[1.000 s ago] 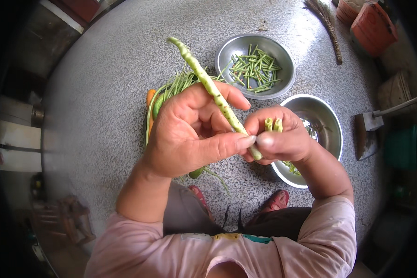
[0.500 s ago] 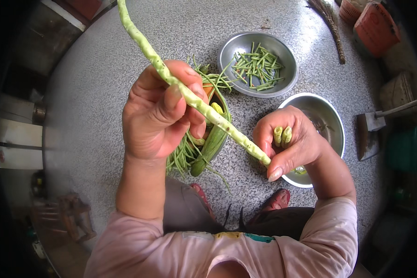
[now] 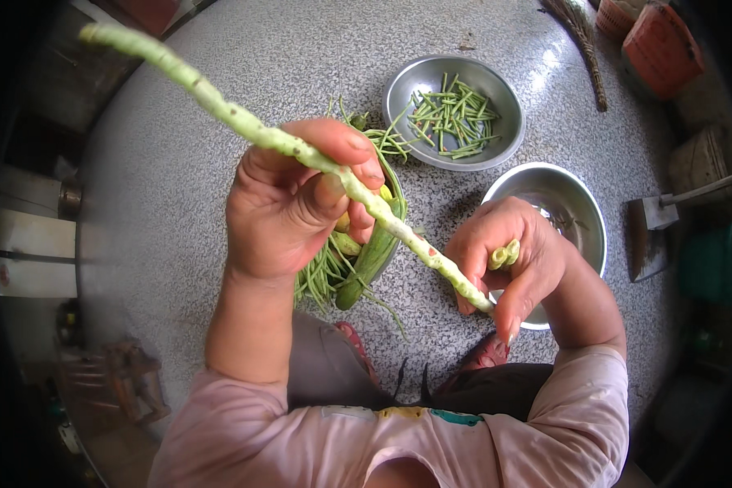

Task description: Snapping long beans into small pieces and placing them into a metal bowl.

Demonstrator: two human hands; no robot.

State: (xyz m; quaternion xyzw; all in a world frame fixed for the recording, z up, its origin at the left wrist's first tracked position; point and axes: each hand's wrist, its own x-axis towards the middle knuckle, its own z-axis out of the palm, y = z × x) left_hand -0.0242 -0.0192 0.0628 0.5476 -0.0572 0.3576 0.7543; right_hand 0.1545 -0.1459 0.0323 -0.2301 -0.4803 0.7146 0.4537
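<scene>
A long pale green bean (image 3: 220, 106) with dark specks slants across the view, from upper left down to the right. My left hand (image 3: 272, 211) pinches it near its middle between thumb and fingers. At its lower end is my right hand (image 3: 529, 252), with thumb and forefinger slightly apart around the tip; whether they touch it I cannot tell. Short bean pieces (image 3: 504, 256) are tucked in that hand's curled fingers, their cut ends showing. Behind my left hand, a cucumber (image 3: 374, 259) and a bunch of thin green beans (image 3: 321, 272) partly show in a container.
A metal bowl (image 3: 403, 85) with short cut beans stands on the speckled floor (image 3: 301, 57) ahead. A second metal bowl (image 3: 592, 207), with some scraps, sits partly behind my right hand. At the far right are a broom (image 3: 581, 49), a dustpan (image 3: 655, 215) and a red container (image 3: 663, 53).
The long bean has tilted flatter and shifted, and its upper end now shows at upper left. My left hand has moved slightly right. My right thumb and forefinger have parted more.
</scene>
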